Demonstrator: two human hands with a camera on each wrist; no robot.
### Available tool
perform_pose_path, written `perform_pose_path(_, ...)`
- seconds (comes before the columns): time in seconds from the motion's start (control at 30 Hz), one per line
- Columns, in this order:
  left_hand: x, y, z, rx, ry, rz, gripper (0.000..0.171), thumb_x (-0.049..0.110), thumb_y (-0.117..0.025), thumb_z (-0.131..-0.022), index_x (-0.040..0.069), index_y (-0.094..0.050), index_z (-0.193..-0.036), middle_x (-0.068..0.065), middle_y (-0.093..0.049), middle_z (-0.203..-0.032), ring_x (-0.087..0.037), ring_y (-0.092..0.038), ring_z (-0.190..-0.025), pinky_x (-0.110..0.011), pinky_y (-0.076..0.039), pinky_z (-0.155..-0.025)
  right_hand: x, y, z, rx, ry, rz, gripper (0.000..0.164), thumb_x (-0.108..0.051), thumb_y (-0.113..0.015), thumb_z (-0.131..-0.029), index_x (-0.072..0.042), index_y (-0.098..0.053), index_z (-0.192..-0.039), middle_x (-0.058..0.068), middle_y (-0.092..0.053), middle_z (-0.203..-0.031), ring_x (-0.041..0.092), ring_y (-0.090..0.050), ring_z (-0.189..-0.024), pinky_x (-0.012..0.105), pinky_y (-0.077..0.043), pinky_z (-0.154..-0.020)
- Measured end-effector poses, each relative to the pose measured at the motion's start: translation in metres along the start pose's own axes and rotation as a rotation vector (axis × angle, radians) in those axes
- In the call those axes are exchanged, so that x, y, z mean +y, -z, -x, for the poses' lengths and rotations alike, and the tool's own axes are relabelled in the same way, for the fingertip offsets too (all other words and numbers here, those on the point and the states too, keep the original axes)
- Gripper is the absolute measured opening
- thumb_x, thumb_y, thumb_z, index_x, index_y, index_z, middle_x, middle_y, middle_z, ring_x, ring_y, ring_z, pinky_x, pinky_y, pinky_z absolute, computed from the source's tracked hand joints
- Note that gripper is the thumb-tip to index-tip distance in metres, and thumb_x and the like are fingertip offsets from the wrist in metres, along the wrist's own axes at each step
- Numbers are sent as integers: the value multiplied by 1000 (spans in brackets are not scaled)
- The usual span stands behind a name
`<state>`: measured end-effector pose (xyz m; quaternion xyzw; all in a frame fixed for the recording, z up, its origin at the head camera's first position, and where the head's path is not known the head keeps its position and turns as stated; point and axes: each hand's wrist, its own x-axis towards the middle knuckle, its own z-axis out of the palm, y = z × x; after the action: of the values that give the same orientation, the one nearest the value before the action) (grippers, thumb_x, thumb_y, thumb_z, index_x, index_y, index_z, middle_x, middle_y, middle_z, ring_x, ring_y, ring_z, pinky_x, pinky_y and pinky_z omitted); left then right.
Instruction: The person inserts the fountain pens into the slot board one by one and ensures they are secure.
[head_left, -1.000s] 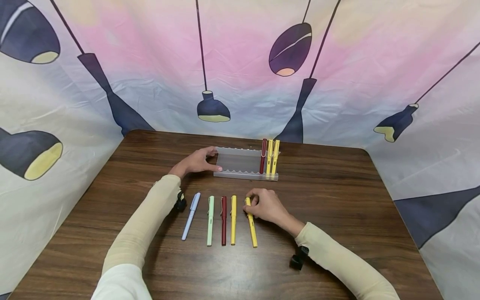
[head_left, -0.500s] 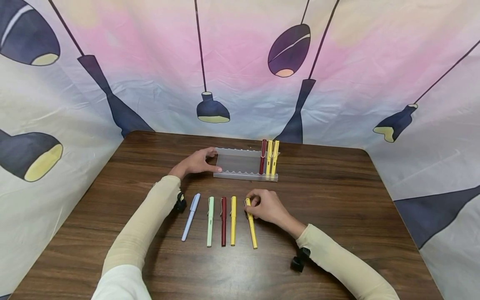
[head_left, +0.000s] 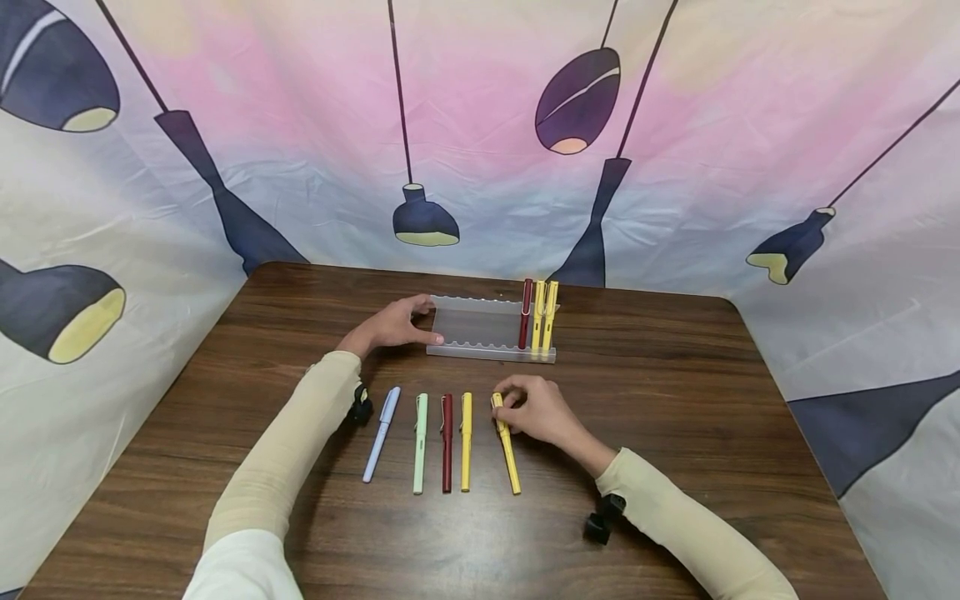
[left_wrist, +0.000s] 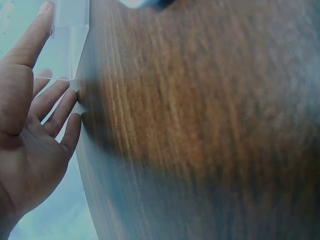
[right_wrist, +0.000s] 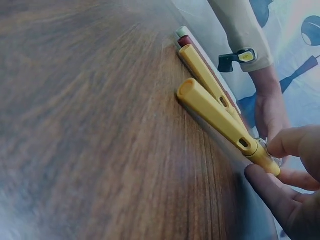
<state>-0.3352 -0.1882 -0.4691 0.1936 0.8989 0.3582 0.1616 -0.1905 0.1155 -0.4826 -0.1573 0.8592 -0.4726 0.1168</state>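
Observation:
My left hand [head_left: 395, 323] holds the left end of a clear pen rack [head_left: 480, 321], thumb at the front and fingers behind. The rack's scalloped rails carry a dark red pen [head_left: 526, 315] and two yellow pens [head_left: 544, 317] at its right end. With thumb and fingers, my right hand [head_left: 538, 410] pinches the capped end of another yellow pen [head_left: 508, 457]. In the right wrist view this yellow pen [right_wrist: 215, 117] slants over the wood, its barrel end toward the camera. Part of its cap is hidden by the fingers.
Left of the right hand lie a yellow pen [head_left: 467, 446], a dark red pen [head_left: 447, 446], a light green pen [head_left: 421, 446] and a tilted light blue pen [head_left: 381, 437]. The brown wooden table [head_left: 675, 400] ends at a printed cloth backdrop [head_left: 315, 200].
The yellow pen's lower end has swung slightly right in my right hand, which has shifted a little right. My left hand and the rack stay put.

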Motion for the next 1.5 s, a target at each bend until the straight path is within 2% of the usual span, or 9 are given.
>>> perform_pose_path(0.27, 0, 0, 1, 4, -4, 0, 94, 36, -84, -87, 1, -32, -158, -20, -43, -157, -37, -38, -146, -54, -33, -119, 1, 2, 0, 21, 7, -85, 27, -8, -79, -88, -6, -73, -114, 2, -72, -82, 16, -72, -60, 32, -61, -57)
perform_pose_path(0.6, -1, -1, 0, 8, -6, -2, 91, 34, -82, -89, 1, -32, -158, -19, -43, -157, -36, -39, -146, -52, -34, -119, 0, 7, -1, 4, 57, -270, 34, -3, -72, -93, 2, -66, -125, 14, -75, -95, 19, -74, -74, 40, -64, -67)
perform_pose_path(0.8, 0, -1, 0, 8, -5, 1, 91, 34, -83, -88, 2, -33, -157, -20, -43, -157, -36, -38, -146, -53, -34, -119, -7, 16, 0, 18, 81, -322, 38, -1, -71, -93, 6, -62, -129, 18, -75, -97, 20, -74, -76, 47, -63, -71)
perform_pose_path(1.07, -1, 0, -1, 7, -4, 0, 91, 35, -83, -88, 2, -34, -157, -19, -43, -157, -36, -39, -146, -53, -34, -119, -14, 27, -1, 54, 102, -339, 39, -3, -74, -92, 4, -63, -129, 21, -74, -103, 22, -74, -77, 47, -63, -75)
perform_pose_path(1.33, 0, 0, 0, 8, -4, -10, 91, 34, -83, -88, 0, -33, -157, -21, -43, -157, -37, -38, -146, -53, -33, -119, -25, 39, -4, 109, 161, -295, 40, -3, -74, -92, 0, -64, -130, 18, -74, -104, 28, -73, -75, 59, -59, -77)
perform_pose_path(1.5, 0, 0, 0, 6, -2, 0, 91, 34, -83, -88, 2, -33, -157, -20, -43, -157, -36, -38, -147, -53, -33, -119, -30, 44, -7, 158, 198, -285, 39, -1, -74, -90, 1, -65, -128, 20, -73, -105, 24, -73, -79, 51, -62, -75)
